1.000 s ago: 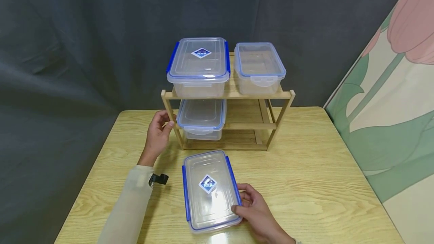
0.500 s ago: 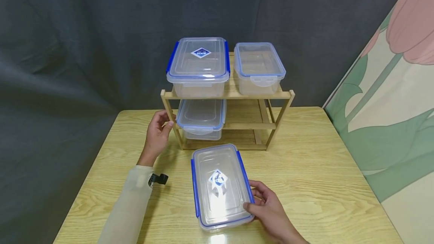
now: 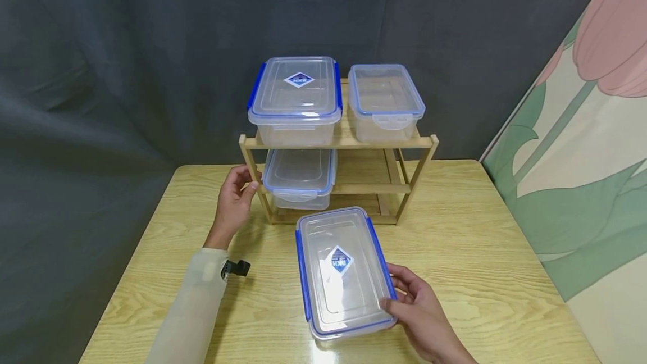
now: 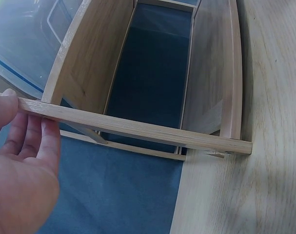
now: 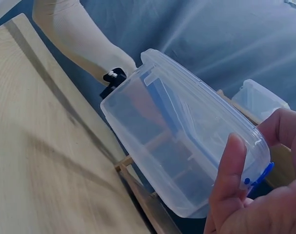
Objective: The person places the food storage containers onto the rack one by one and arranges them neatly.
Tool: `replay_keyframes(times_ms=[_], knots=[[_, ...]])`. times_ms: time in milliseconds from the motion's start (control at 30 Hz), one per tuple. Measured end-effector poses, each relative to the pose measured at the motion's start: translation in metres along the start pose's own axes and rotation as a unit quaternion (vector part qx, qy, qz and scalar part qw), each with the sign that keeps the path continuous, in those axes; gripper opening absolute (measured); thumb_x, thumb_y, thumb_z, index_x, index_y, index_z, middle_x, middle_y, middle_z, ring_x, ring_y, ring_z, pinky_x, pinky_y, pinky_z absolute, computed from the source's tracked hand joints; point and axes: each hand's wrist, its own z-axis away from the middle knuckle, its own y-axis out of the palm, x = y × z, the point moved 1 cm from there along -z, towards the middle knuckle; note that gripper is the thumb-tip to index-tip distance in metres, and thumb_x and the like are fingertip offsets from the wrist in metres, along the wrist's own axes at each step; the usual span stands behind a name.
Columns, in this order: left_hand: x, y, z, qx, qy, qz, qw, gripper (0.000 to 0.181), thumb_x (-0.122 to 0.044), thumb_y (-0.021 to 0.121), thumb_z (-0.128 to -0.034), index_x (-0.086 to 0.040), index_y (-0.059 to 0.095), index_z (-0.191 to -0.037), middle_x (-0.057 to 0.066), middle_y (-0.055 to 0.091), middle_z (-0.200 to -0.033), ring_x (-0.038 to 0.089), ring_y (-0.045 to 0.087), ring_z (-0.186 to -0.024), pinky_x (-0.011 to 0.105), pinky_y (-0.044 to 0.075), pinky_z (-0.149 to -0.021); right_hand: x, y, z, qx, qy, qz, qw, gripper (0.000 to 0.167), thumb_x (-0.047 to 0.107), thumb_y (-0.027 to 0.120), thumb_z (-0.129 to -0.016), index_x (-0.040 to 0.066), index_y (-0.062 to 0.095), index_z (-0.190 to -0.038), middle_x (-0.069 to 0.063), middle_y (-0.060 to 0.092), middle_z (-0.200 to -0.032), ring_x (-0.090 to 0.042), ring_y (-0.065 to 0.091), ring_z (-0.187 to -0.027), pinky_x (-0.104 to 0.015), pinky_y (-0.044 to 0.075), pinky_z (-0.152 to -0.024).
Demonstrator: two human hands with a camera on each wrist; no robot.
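My right hand [image 3: 424, 316] holds a clear lidded food container [image 3: 346, 291] with blue side clips by its right edge. The thumb lies on the lid and the other fingers are at the side. In the right wrist view this container [image 5: 172, 141] hangs above the table, tilted. My left hand [image 3: 235, 201] pinches the left front post of a wooden rack [image 3: 349, 189]. Closer up, in the left wrist view, the thumb and fingers of that hand [image 4: 26, 161] lie on either side of the post [image 4: 133, 126].
On the rack's top shelf stand a large blue-clipped container [image 3: 298, 100] and a smaller clear one [image 3: 388, 100]. Another lidded container [image 3: 299, 176] sits on the middle shelf at the left. The wooden table [image 3: 480, 251] ends before a dark curtain [image 3: 202, 72].
My right hand has moved the held container to the right and a little toward the rack. My left hand stays at the rack's post.
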Motion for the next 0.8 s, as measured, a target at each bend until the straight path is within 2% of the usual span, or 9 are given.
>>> replay_keyframes(times_ms=[200,567,800], knots=[[0.001,0.0,0.0,0.002,0.002,-0.002,1.0,0.03,0.009,0.055,-0.1047,0.011,0.052,-0.134,0.0,0.064,-0.114,0.008,0.065,-0.106,0.015,0.056,-0.093,0.005,-0.008,0.004,-0.006,-0.01,-0.018,0.9998,0.061,-0.015,0.063,-0.082,-0.007,0.049,-0.142,-0.008,0.067,-0.118,-0.019,0.072,-0.096,-0.039,0.066,-0.077],[0.002,-0.001,0.001,0.003,0.0,-0.011,0.9999,0.03,0.007,0.055,-0.1052,0.009,0.053,-0.135,-0.01,0.065,-0.112,0.007,0.065,-0.106,0.015,0.056,-0.092,0.017,-0.026,0.008,0.005,-0.042,-0.025,0.9988,0.055,-0.017,0.059,-0.085,0.009,0.06,-0.134,-0.007,0.07,-0.118,-0.019,0.074,-0.096,-0.039,0.067,-0.079],[0.002,-0.001,0.001,0.003,0.004,-0.007,1.0,0.03,0.007,0.055,-0.1052,0.009,0.053,-0.135,0.0,0.065,-0.114,0.008,0.066,-0.106,0.016,0.056,-0.093,0.024,-0.035,0.008,0.001,-0.059,-0.033,0.9977,0.056,-0.019,0.057,-0.085,0.013,0.065,-0.13,-0.005,0.071,-0.117,-0.018,0.074,-0.094,-0.037,0.067,-0.075]])
